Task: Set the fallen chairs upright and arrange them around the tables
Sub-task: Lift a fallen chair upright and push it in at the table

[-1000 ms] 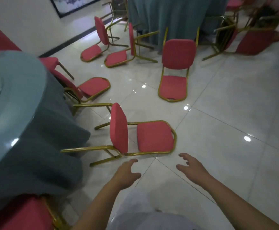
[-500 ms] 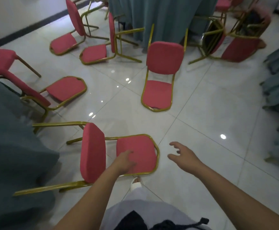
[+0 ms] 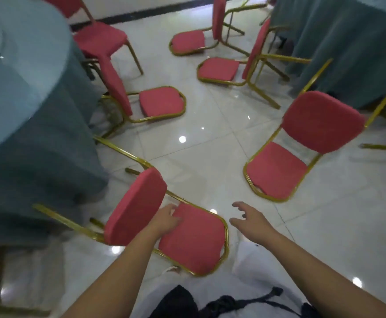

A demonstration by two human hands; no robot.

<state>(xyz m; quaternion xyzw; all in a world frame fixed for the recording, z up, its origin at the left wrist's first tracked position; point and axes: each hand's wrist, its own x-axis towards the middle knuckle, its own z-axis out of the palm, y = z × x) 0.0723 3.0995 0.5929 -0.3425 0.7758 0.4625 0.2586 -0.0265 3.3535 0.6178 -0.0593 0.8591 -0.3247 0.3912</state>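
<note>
Chairs lie toppled on a glossy tiled floor between two round counters draped in teal cloth: the near counter at left and the far counter at upper right. The nearest chair lies on its back just right of the near counter, its red backrest flat on the tiles, seat on edge and gold legs pointing left toward the cloth. A person's left hand rests on that backrest close to the seat, grip loose and spread, closed round nothing. The right hand hovers just off the backrest's right rim, grip wide and empty. A second chair lies on its back to the right, a third chair by the near counter, and two farther off. An upright chair stands at far left.
</note>
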